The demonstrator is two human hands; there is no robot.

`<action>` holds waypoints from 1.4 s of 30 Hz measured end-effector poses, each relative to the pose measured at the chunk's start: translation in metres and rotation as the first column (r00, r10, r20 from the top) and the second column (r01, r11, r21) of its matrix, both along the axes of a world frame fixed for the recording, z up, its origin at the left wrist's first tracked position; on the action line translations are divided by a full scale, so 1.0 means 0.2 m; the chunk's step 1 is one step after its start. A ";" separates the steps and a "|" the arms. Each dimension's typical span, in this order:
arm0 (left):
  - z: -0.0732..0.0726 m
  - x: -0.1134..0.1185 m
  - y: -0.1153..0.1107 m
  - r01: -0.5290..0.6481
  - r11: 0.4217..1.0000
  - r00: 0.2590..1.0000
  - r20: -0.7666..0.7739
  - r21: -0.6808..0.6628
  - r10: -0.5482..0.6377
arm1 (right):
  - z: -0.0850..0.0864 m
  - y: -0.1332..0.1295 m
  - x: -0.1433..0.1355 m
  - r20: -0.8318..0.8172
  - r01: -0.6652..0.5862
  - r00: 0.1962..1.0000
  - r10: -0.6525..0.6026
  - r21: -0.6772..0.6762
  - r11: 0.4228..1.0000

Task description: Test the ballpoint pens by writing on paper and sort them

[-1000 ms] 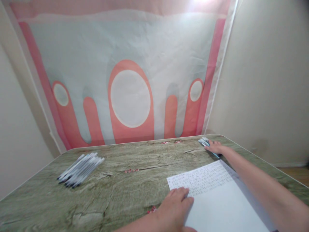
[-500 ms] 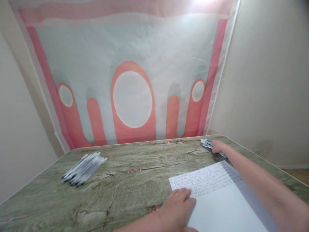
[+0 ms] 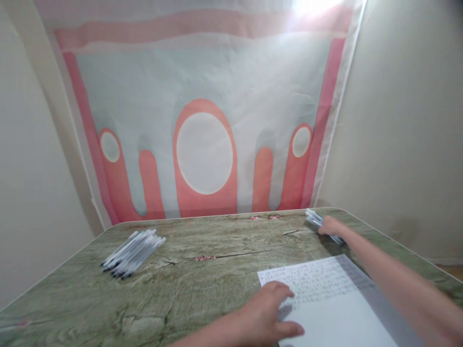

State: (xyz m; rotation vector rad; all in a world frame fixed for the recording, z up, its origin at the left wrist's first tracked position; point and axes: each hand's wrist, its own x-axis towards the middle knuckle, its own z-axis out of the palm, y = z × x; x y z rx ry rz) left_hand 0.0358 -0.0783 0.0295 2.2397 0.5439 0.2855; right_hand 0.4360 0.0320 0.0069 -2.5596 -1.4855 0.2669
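Left hand (image 3: 265,313) has spread its grip, fingers and thumb apart, seemingly leaving the paper (image 3: 325,315) less pinned, while the right hand (image 3: 332,227) clamps the pens (image 3: 313,218) at the desk's (image 3: 202,299) far right.

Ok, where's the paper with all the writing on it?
In the head view, the paper lies on the table at the lower right, with the left hand at its left edge and the right arm along its right side.

The left hand (image 3: 265,308) is bare, with rounded fingers (image 3: 280,286) and a blunt thumb (image 3: 291,329). The right hand (image 3: 331,226) is bare too, its details blurred. The left forearm (image 3: 213,333) and right forearm (image 3: 392,277) are uncovered to the view's edge.
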 end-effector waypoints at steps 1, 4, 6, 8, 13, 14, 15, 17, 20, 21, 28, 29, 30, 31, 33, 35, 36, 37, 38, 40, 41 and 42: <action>0.00 0.01 0.01 -0.043 0.997 0.999 0.018 -0.072 0.044 | 0.02 0.00 -0.04 -0.025 -0.018 1.000 0.018 0.025 1.000; -0.01 0.05 0.04 -0.172 0.914 0.974 0.073 -0.367 0.213 | 0.09 0.00 -0.25 -0.132 -0.103 0.985 0.116 0.099 0.990; -0.03 0.10 0.08 -0.217 0.780 0.934 0.107 -0.588 0.340 | 0.14 -0.02 -0.45 -0.352 -0.227 0.890 0.292 0.215 0.950; -0.03 0.14 0.12 -0.211 0.622 0.871 0.143 -0.754 0.469 | 0.17 -0.07 -0.69 -0.571 -0.298 0.717 0.399 0.267 0.917; 0.00 0.21 0.24 -0.120 0.348 0.592 0.215 -0.930 0.777 | 0.15 -0.23 -1.20 -0.677 -0.453 0.449 0.583 0.390 0.802; 0.00 0.22 0.26 -0.142 0.283 0.530 0.169 -0.949 0.831 | 0.12 -0.26 -1.27 -0.629 -0.446 0.444 0.638 0.462 0.767; -0.01 0.22 0.29 -0.173 0.213 0.476 0.108 -0.962 0.873 | 0.10 -0.28 -1.32 -0.583 -0.439 0.465 0.666 0.501 0.746; -0.03 0.20 0.33 -0.236 0.111 0.391 0.011 -0.965 0.920 | 0.06 -0.30 -1.38 -0.519 -0.417 0.505 0.690 0.553 0.721; -0.04 0.15 0.38 -0.257 0.070 0.365 -0.029 -0.964 0.931 | 0.03 -0.31 -1.43 -0.480 -0.427 0.532 0.698 0.559 0.710; -0.04 0.13 0.40 -0.243 0.079 0.379 -0.019 -0.967 0.925 | 0.03 -0.32 -1.45 -0.465 -0.435 0.534 0.706 0.565 0.701; 0.03 -0.20 0.61 -0.525 0.291 0.517 -0.027 -0.800 0.856 | 0.06 -0.42 -1.49 -0.536 -0.566 0.316 0.783 0.555 0.609; 0.05 -0.28 0.66 -0.659 0.364 0.523 -0.053 -0.658 0.851 | 0.04 -0.42 -1.48 -0.562 -0.560 0.310 0.767 0.544 0.625; 0.06 -0.37 0.71 -0.714 0.376 0.508 -0.068 -0.591 0.858 | 0.02 -0.41 -1.47 -0.575 -0.539 0.327 0.750 0.538 0.648; 0.08 -0.47 0.75 -0.765 0.386 0.496 -0.089 -0.515 0.864 | -0.01 -0.40 -1.46 -0.580 -0.513 0.354 0.734 0.536 0.671; 0.11 -0.66 0.84 -0.865 0.386 0.438 -0.107 -0.319 0.893 | -0.06 -0.37 -1.45 -0.579 -0.470 0.402 0.709 0.535 0.702; 0.13 -0.84 0.91 -0.904 0.339 0.304 -0.163 0.261 0.938 | -0.09 -0.34 -1.43 -0.566 -0.451 0.428 0.705 0.542 0.709; 0.12 -0.91 0.93 -0.834 0.300 0.229 -0.204 0.463 0.952 | -0.11 -0.32 -1.43 -0.557 -0.450 0.434 0.708 0.547 0.706; 0.11 -0.97 0.94 -0.759 0.288 0.170 -0.249 0.584 0.953 | -0.12 -0.32 -1.43 -0.546 -0.454 0.438 0.715 0.552 0.700; 0.09 -1.02 0.96 -0.735 0.279 0.145 -0.258 0.618 0.955 | -0.12 -0.31 -1.43 -0.535 -0.459 0.440 0.721 0.557 0.693; 0.04 -1.09 0.97 -0.686 0.265 0.116 -0.257 0.677 0.959 | -0.13 -0.31 -1.43 -0.518 -0.467 0.442 0.732 0.564 0.681; 0.01 -1.11 0.97 -0.663 0.248 0.109 -0.237 0.706 0.965 | -0.13 -0.31 -1.43 -0.513 -0.469 0.442 0.736 0.567 0.677; -0.01 -1.13 0.97 -0.633 0.227 0.101 -0.213 0.740 0.972 | -0.13 -0.31 -1.43 -0.509 -0.471 0.442 0.738 0.568 0.675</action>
